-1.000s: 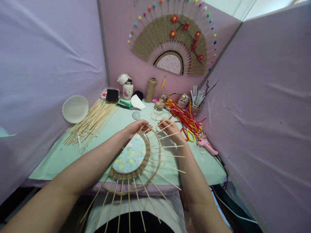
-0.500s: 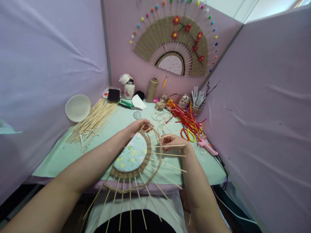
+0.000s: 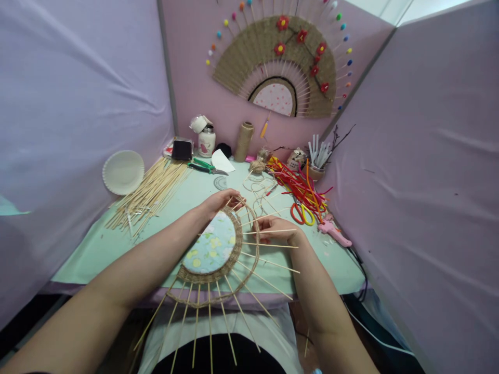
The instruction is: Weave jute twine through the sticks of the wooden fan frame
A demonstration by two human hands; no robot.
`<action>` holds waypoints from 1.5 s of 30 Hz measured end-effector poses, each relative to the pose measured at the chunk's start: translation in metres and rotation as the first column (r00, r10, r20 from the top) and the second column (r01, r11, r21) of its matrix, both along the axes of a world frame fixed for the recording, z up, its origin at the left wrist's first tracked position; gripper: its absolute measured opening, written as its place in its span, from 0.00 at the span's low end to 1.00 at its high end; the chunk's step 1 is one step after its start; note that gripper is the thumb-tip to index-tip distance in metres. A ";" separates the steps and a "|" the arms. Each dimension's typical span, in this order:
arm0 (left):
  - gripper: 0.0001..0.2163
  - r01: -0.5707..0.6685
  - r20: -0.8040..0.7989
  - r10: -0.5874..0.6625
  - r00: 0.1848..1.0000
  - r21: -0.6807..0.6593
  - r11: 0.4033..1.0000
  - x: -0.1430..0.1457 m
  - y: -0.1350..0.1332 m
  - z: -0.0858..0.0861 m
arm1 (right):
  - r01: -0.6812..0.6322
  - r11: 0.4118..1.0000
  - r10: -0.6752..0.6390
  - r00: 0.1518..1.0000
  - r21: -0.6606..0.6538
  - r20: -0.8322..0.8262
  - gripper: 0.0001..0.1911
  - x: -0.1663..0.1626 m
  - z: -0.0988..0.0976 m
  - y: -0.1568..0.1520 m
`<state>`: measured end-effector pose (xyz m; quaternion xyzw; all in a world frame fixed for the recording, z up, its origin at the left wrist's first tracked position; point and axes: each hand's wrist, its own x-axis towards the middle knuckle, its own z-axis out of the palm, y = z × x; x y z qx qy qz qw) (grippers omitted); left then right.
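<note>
Head view shows both forearms reaching forward over the near edge of the table [image 3: 117, 244]. Left hand [image 3: 218, 201] lies palm down on the far rim of the half-woven fan [image 3: 212, 249], fingers curled and pinching the twine and sticks there. Right hand [image 3: 278, 228] sits just right of the fan's rim, fingers closed together around the loose twine [image 3: 263, 189] among the spokes. One fan lies at the near edge, its sticks jutting past it. One bundle of bamboo sticks [image 3: 150, 192] lies along the left edge beside one paper plate [image 3: 122, 172]. One pink glue gun [image 3: 334, 232] rests near the right edge.
</note>
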<state>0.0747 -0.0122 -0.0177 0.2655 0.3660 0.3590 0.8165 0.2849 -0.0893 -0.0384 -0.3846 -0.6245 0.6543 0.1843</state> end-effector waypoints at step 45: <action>0.11 0.066 -0.025 -0.063 0.998 0.178 0.982 -0.005 -0.005 0.003 | 0.503 0.861 -0.497 0.804 -0.072 -0.327 0.13 -0.007 -0.009 0.017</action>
